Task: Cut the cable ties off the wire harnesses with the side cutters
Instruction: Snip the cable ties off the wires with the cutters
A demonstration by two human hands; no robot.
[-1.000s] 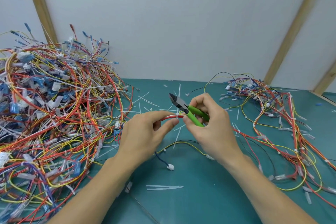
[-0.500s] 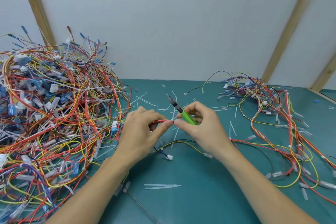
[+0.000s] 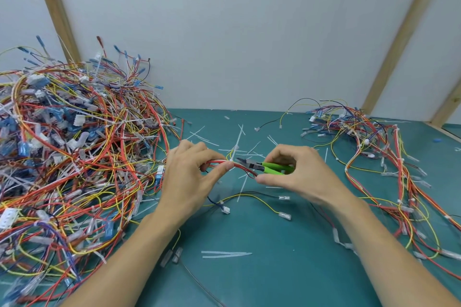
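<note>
My left hand [image 3: 189, 177] pinches a small wire harness [image 3: 243, 169] of red, yellow and dark wires between thumb and fingers, just above the green table. A white cable tie [image 3: 231, 161] sits on the harness right at my left fingertips. My right hand [image 3: 296, 172] grips the green-handled side cutters [image 3: 264, 166], lying almost level with the dark jaws pointing left, their tips close to that tie. The same harness trails down to white connectors [image 3: 225, 210] on the table.
A tall tangled heap of harnesses [image 3: 69, 157] fills the left side. A flatter spread of harnesses [image 3: 374, 157] lies at the right. Cut white tie pieces [image 3: 224, 254] litter the teal table [image 3: 274, 269]. A white wall with wooden battens stands behind.
The cutters swung from pointing up and left to lying almost level, jaws now at the tie. My right hand shifted right, and a stretch of harness now shows between both hands.
</note>
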